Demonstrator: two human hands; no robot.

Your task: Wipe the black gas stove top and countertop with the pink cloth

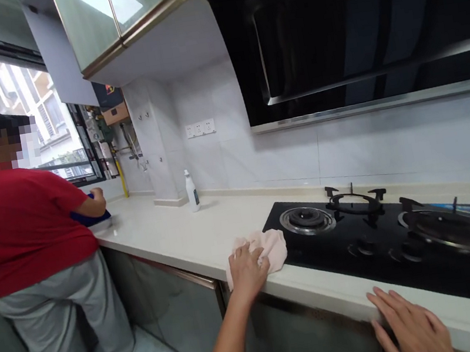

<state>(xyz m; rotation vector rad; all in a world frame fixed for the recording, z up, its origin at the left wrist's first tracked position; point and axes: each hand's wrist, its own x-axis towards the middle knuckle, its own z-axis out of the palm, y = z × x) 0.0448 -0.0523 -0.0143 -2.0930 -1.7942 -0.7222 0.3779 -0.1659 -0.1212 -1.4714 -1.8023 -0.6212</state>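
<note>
My left hand (249, 270) presses down on a pale pink cloth (273, 248), its fingers curled over the crumpled fabric. The cloth lies on the cream countertop (172, 227) by the front edge, touching the left corner of the black gas stove (344, 248). Farther right, my right hand (412, 323) rests at the counter's front edge with fingers stretched out and nothing in them. A burner (307, 220) without its pan support is close to the cloth.
A white spray-type bottle (192, 192) stands upright near the wall. Pan supports (358, 204) sit on the stove, under a low black range hood (355, 32). At the left, a person in a red shirt (23, 221) stands at the counter, one hand by a blue item (89, 214).
</note>
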